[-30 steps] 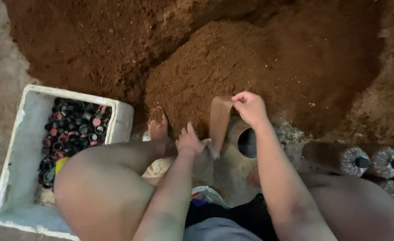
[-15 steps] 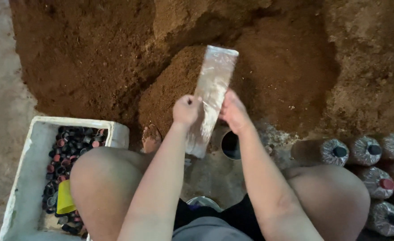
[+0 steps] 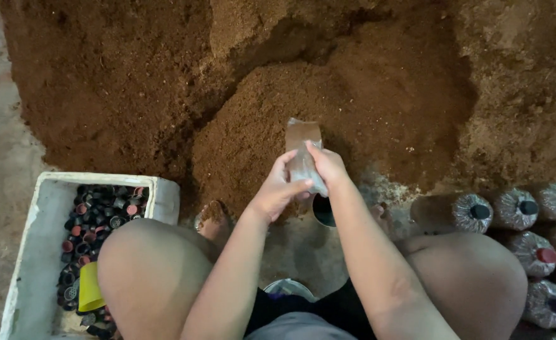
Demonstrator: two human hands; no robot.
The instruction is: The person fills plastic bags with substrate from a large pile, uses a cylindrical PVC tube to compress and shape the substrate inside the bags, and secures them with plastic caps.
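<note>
Left hand point(image 3: 276, 189) and right hand point(image 3: 325, 165) both closed on a clear crumpled plastic bag point(image 3: 303, 157), above the brown sawdust heap point(image 3: 353, 94), white foam box of dark caps point(image 3: 45, 208) left of the heap

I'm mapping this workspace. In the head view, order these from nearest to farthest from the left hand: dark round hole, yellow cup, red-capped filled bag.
1. Dark round hole, just right of the left hand.
2. Yellow cup, lower left, in the white foam box.
3. Red-capped filled bag, far right.

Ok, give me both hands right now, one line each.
Left hand: closed on the clear plastic bag, fingers pinching its side.
Right hand: closed on the same bag from the other side, above the brown heap.
</note>
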